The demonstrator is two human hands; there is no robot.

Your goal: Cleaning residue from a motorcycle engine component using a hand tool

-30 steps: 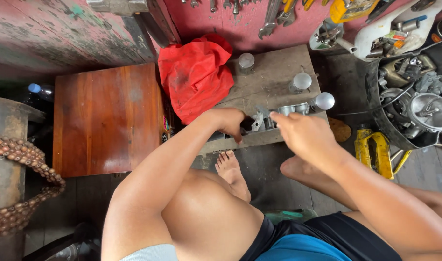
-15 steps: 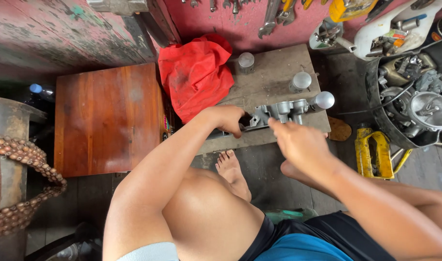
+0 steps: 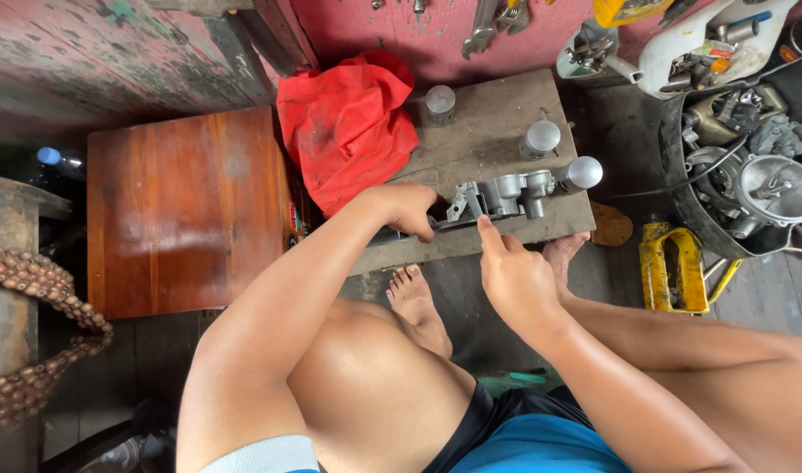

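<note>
A brown wooden board (image 3: 177, 210) lies at the left, a red cloth (image 3: 344, 127) beside it. The left hand (image 3: 407, 208) clenches one end of a grey metal part (image 3: 501, 194) lying on the grey slab (image 3: 497, 114). The right hand (image 3: 513, 278) hangs loose, its thumb touching the part's near edge.

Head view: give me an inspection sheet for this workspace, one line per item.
Surface: grey wooden board on the floor, worn and stained.
Job's things: grey metal casting lying on the board's near edge.
Clutter: red cloth bunched at the board's left end; three capped metal cylinders on the board.
Grippers: left hand closed on the casting's left end; right hand with its thumb up against the casting's near side.
Cables: thin black cable running from the board's right end towards the black tub of metal parts.
Surroundings: brown wooden panel at left; yellow tool on the floor; bare foot below the board.
</note>
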